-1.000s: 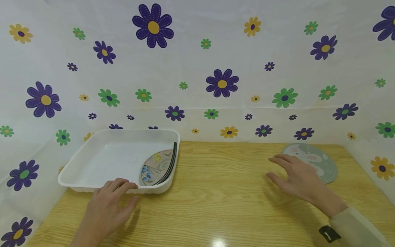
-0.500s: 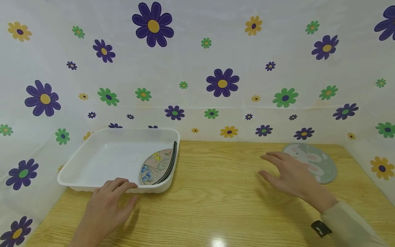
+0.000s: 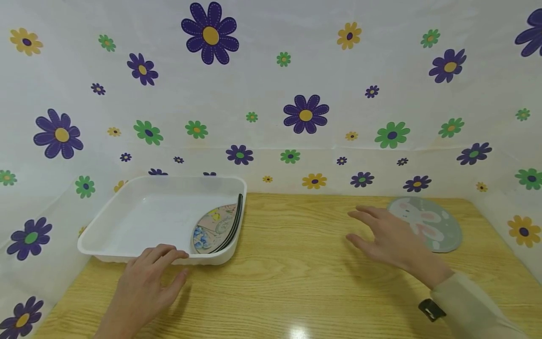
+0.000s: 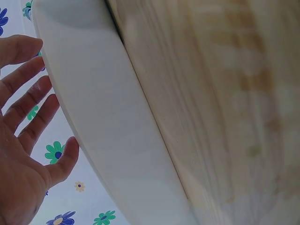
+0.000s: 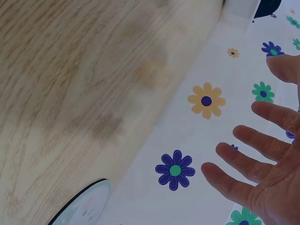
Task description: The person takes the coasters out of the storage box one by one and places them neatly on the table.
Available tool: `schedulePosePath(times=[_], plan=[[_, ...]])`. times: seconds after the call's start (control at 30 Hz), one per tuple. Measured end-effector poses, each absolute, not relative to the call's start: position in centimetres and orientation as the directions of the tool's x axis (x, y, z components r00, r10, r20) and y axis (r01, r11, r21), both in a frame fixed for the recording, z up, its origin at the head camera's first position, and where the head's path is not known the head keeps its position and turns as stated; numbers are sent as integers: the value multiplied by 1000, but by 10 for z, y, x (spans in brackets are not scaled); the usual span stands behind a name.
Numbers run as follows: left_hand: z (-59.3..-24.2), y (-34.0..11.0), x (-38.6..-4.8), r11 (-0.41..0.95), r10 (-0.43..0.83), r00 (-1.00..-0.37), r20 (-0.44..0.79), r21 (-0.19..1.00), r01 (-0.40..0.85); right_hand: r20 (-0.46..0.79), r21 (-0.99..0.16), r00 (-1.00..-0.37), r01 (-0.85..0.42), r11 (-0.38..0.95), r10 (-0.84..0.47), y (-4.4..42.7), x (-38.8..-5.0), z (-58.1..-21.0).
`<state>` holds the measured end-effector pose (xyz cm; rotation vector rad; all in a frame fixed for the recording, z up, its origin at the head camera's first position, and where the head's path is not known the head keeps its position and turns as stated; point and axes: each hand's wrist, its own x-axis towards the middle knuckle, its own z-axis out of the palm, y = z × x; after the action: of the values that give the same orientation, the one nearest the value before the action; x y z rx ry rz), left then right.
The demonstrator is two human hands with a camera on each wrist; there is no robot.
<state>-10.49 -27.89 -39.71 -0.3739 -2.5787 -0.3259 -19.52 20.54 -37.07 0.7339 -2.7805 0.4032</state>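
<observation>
My left hand is resting its relaxed, slightly parted fingers on the near rim of the tray, and the patterned mats are leaning inside it, just ahead and to the right of that hand. My right hand is hovering above the table with fingers spread wide, and the grey mat is lying just beyond it, towards its outer side.
</observation>
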Motion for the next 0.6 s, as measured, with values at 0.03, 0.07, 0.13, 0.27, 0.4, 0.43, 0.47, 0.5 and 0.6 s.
schedulePosePath(times=[0.03,0.07,0.13,0.27,0.4,0.43,0.47,0.5,0.6], plan=[[-397,-279,-105,934,198,-834,514,159,320,294,-203,-845,-512,835,-447,205,-195,-371],[-397,-279,-105,935,195,-837,511,162,317,298,-201,-841,-518,831,-452,204,-196,-371],[-397,-279,-105,936,191,-841,506,164,311,297,-191,-835,-528,828,-463,202,-196,-371],[-397,-279,-105,937,186,-845,502,169,307,286,-172,-830,-537,826,-480,198,-196,-369],[-397,-279,-104,937,186,-845,501,169,307,260,-162,-833,-537,828,-489,193,-195,-369],[-397,-279,-104,936,186,-846,500,171,307,257,-160,-832,-539,827,-492,193,-195,-369],[-397,-279,-104,936,187,-845,501,171,308,257,-158,-828,-544,824,-498,191,-195,-370],[-397,-279,-104,936,187,-844,503,170,309,256,-158,-825,-550,820,-504,190,-195,-370],[-398,-280,-104,934,190,-840,509,169,314,260,-154,-811,-570,807,-524,187,-196,-372]])
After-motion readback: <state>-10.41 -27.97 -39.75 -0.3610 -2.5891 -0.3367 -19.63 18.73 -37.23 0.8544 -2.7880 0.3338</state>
